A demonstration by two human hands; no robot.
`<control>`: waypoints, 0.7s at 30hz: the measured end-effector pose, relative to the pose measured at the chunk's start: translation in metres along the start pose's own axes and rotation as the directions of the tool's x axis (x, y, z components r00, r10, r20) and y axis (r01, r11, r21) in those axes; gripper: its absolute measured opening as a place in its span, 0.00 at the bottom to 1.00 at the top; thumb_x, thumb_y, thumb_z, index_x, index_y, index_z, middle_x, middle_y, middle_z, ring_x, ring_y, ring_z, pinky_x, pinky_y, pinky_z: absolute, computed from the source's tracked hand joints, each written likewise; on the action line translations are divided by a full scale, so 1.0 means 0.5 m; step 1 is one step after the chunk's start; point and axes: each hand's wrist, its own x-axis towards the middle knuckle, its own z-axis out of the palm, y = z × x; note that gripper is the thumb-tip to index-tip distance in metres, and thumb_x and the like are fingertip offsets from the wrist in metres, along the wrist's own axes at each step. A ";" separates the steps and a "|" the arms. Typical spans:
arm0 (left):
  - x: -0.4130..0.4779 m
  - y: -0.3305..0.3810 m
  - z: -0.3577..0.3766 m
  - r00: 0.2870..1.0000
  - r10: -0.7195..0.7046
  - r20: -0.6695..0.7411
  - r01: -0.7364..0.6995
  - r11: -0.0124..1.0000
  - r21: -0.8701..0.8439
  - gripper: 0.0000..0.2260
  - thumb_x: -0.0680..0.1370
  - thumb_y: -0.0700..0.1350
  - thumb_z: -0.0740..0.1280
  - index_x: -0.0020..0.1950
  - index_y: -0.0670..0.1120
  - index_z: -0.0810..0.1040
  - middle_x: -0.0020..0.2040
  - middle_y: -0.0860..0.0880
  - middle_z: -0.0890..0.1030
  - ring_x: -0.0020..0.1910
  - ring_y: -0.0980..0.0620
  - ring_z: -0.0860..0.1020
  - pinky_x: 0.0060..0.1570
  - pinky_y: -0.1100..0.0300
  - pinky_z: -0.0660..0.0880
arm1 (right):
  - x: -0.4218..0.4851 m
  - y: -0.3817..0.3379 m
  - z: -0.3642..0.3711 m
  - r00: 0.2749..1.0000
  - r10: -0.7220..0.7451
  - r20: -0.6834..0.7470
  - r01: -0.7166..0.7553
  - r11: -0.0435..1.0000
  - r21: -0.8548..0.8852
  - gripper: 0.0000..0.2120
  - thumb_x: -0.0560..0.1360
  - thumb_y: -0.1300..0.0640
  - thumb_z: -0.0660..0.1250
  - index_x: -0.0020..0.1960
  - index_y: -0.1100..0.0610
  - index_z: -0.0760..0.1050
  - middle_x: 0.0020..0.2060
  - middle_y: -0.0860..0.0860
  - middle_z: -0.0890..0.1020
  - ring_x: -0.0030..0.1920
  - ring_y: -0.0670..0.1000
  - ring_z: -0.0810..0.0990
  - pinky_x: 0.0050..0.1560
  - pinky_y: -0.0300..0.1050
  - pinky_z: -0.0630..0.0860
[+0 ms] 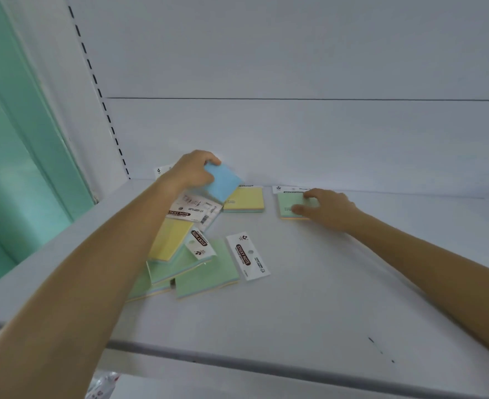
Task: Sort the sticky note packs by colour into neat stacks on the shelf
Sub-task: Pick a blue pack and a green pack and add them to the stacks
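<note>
Both hands reach deep onto the white shelf [309, 283], and we read them from left to right. Our left hand [193, 171], at roughly eleven o'clock from the middle of the shelf, is closed in a pinch on a blue pack [223, 181], which is lifted and tilted, one corner pointing down toward five o'clock, above a face-down pack [193, 210] whose printed backing card shows. Just beside it at three o'clock lies a yellow pack [244, 200], flat and square to the back wall, and the blue pack's lower corner overlaps its near left edge. Farther right, our right hand [325, 204] rests with fingers spread and bent over a green pack [290, 204] set against the back wall; whether it grips or merely presses, we cannot tell. The relation that governs the coming move is this: the unsorted heap lies at seven o'clock from the left hand, directly beside the left forearm and well apart from the right hand, so we judge the left hand the nearer one for the remaining picks. The heap's long axis runs from one o'clock down to seven o'clock. Counting by colour, we see one blue, two yellow (the second yellow pack [170, 239] tops the heap), and what appear to be four green: one under the right hand and three in the heap, among them the foremost green pack [208, 269] with its header card toward two o'clock. One face-down pack shows no colour.
</note>
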 end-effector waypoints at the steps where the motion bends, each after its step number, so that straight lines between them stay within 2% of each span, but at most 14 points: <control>1: 0.002 0.007 -0.008 1.000 0.010 0.000 -0.010 1.000 -0.019 0.21 0.73 0.33 0.63 0.64 0.46 0.73 0.67 0.42 0.72 0.66 0.47 0.70 0.54 0.60 0.66 | -0.002 -0.008 0.001 1.000 -0.006 -0.003 0.006 0.999 0.043 0.25 0.73 0.43 0.64 0.67 0.50 0.67 0.68 0.52 0.71 0.69 0.57 0.65 0.67 0.50 0.64; 3: 0.003 0.024 -0.021 0.999 0.030 -0.013 -0.031 0.997 -0.071 0.21 0.73 0.30 0.60 0.64 0.44 0.74 0.66 0.41 0.72 0.66 0.47 0.70 0.54 0.59 0.67 | -0.004 -0.022 -0.005 0.999 -0.025 -0.023 0.028 0.991 0.130 0.24 0.72 0.48 0.68 0.66 0.52 0.69 0.67 0.54 0.71 0.68 0.56 0.67 0.63 0.45 0.66; 5: -0.001 0.036 -0.024 0.996 0.045 -0.074 -0.054 0.991 -0.122 0.22 0.73 0.28 0.59 0.65 0.42 0.73 0.66 0.41 0.72 0.66 0.47 0.71 0.57 0.60 0.68 | -0.010 -0.032 -0.014 0.995 -0.034 -0.089 0.049 0.983 0.174 0.23 0.71 0.55 0.69 0.65 0.54 0.71 0.66 0.56 0.71 0.65 0.55 0.70 0.54 0.41 0.66; 8: -0.005 0.048 -0.016 0.987 0.024 -0.160 -0.064 0.965 -0.253 0.22 0.74 0.28 0.59 0.67 0.41 0.71 0.66 0.42 0.72 0.66 0.47 0.70 0.59 0.59 0.68 | -0.028 -0.037 -0.020 0.976 -0.019 -0.219 0.073 0.968 0.239 0.22 0.72 0.65 0.65 0.65 0.55 0.71 0.66 0.57 0.69 0.63 0.56 0.71 0.51 0.40 0.68; 11: -0.003 0.067 0.010 0.994 -0.060 -0.094 0.004 0.861 -0.508 0.22 0.75 0.29 0.59 0.68 0.41 0.69 0.59 0.43 0.71 0.57 0.47 0.72 0.46 0.58 0.71 | -0.056 -0.013 -0.022 0.961 0.100 -0.257 0.023 0.900 0.436 0.20 0.71 0.68 0.61 0.62 0.55 0.74 0.61 0.56 0.74 0.56 0.56 0.74 0.47 0.39 0.68; 13: -0.002 0.087 0.036 0.997 -0.072 -0.028 0.041 0.809 -0.586 0.22 0.75 0.29 0.59 0.69 0.40 0.68 0.56 0.45 0.69 0.53 0.48 0.71 0.43 0.57 0.72 | -0.085 0.012 -0.026 0.955 0.206 -0.214 -0.054 0.828 0.558 0.20 0.72 0.70 0.61 0.62 0.58 0.74 0.53 0.54 0.75 0.50 0.52 0.72 0.42 0.36 0.69; 15: -0.004 0.115 0.069 0.998 -0.055 0.012 0.051 0.785 -0.617 0.22 0.75 0.29 0.60 0.69 0.40 0.69 0.55 0.46 0.69 0.53 0.48 0.71 0.43 0.57 0.73 | -0.118 0.043 -0.035 0.945 0.273 -0.181 -0.089 0.747 0.659 0.20 0.72 0.71 0.61 0.62 0.61 0.74 0.53 0.55 0.75 0.50 0.51 0.71 0.49 0.39 0.73; 17: -0.010 0.155 0.101 0.999 -0.039 0.033 0.051 0.748 -0.661 0.22 0.75 0.29 0.60 0.68 0.40 0.70 0.54 0.46 0.70 0.52 0.49 0.71 0.38 0.61 0.73 | -0.154 0.078 -0.051 0.928 0.315 -0.200 -0.076 0.685 0.725 0.20 0.72 0.73 0.61 0.62 0.62 0.74 0.59 0.58 0.76 0.51 0.51 0.72 0.60 0.48 0.73; 19: -0.025 0.204 0.129 0.999 -0.016 0.051 0.048 0.706 -0.706 0.21 0.75 0.29 0.60 0.67 0.40 0.70 0.54 0.46 0.69 0.51 0.49 0.71 0.32 0.64 0.72 | -0.189 0.123 -0.076 0.900 0.363 -0.243 -0.068 0.666 0.743 0.20 0.72 0.73 0.60 0.61 0.60 0.75 0.62 0.58 0.75 0.51 0.52 0.73 0.62 0.52 0.72; 21: -0.046 0.260 0.155 0.997 0.020 0.070 0.038 0.681 -0.732 0.21 0.75 0.29 0.60 0.67 0.40 0.70 0.55 0.46 0.69 0.52 0.49 0.70 0.35 0.62 0.72 | -0.225 0.179 -0.103 0.866 0.402 -0.296 -0.071 0.686 0.725 0.20 0.72 0.72 0.60 0.60 0.58 0.75 0.62 0.57 0.75 0.51 0.52 0.73 0.60 0.51 0.73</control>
